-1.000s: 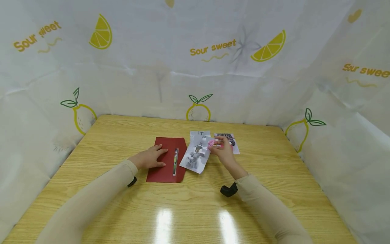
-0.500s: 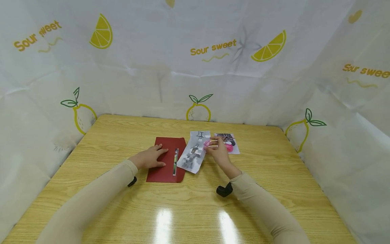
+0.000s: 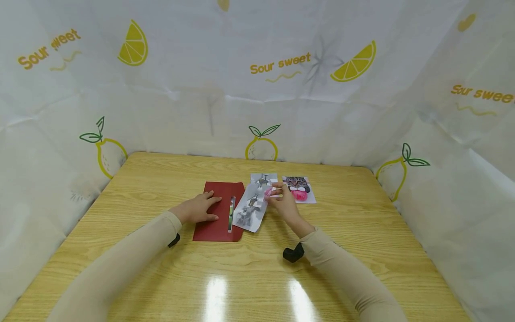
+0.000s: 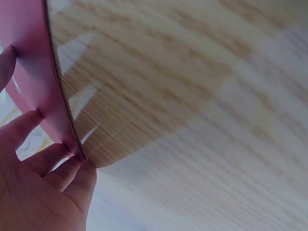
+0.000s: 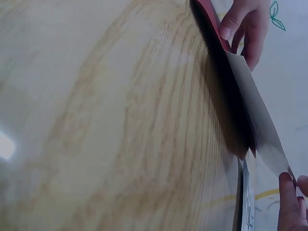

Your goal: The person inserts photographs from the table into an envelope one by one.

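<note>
My left hand [image 3: 198, 208] rests with spread fingers on a red envelope [image 3: 213, 231], which lies flat on the table. A narrow strip of a coloured picture [image 3: 231, 214] shows near the envelope's right side. My right hand [image 3: 286, 206] pinches the right edge of a grey photo print [image 3: 248, 209], which has a pink patch by the fingertips. Tilted above the table, this print has its left edge over the envelope's right edge; whether it enters the envelope I cannot tell. In the right wrist view, the right fingertips [image 5: 286, 185] hold the print [image 5: 257, 113] near the envelope.
Another grey print [image 3: 263, 178] lies partly under the held one. Right of it is a cat picture [image 3: 297, 188] with pink on it. Black wrist-camera pieces [image 3: 293, 253] hang below the sleeves. A white lemon-patterned cloth [image 3: 193, 112] surrounds the wooden table [image 3: 257, 277].
My right hand has moved left with the grey print, bringing its left edge to the envelope and uncovering more of the cat picture. The left hand has stayed in place.
</note>
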The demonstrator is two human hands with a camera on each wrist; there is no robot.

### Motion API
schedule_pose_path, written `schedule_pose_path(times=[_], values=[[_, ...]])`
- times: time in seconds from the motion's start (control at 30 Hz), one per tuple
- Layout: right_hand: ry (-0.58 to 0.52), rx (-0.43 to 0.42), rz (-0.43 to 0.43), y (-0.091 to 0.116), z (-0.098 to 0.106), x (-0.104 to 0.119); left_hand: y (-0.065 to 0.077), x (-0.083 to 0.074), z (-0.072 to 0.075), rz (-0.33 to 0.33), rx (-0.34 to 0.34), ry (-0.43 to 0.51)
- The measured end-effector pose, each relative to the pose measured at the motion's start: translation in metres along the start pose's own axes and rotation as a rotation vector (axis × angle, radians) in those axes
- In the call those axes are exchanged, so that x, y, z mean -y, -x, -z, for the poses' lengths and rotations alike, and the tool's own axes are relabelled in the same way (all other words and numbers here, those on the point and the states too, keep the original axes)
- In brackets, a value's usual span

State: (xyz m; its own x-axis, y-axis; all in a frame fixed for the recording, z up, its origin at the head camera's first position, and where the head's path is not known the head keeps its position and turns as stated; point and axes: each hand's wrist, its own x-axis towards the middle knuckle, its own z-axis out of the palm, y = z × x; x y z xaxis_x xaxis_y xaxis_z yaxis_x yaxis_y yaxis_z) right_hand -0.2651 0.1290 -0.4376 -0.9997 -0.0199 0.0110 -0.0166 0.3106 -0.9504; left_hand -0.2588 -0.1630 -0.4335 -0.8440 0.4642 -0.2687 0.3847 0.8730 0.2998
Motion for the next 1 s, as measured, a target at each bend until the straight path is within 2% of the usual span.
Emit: schedule_pose_path(times=[0.4, 0.7, 1.0], values=[[-0.100, 0.138, -0.043, 0.0052, -0.0044, -0.0040, -0.0002, -0.0008, 0.0001, 0.002, 0.002, -0.001], [-0.074, 0.173, -0.041, 0.0048, -0.0054, 0.0032, -0.0005, 0.0000, 0.0000, 0.008, -0.006, 0.006], [-0.065, 0.255, -0.120, 0.0027, -0.0099, 0.0016, -0.0003, 0.0005, -0.0001, 0.009, 0.002, 0.011]])
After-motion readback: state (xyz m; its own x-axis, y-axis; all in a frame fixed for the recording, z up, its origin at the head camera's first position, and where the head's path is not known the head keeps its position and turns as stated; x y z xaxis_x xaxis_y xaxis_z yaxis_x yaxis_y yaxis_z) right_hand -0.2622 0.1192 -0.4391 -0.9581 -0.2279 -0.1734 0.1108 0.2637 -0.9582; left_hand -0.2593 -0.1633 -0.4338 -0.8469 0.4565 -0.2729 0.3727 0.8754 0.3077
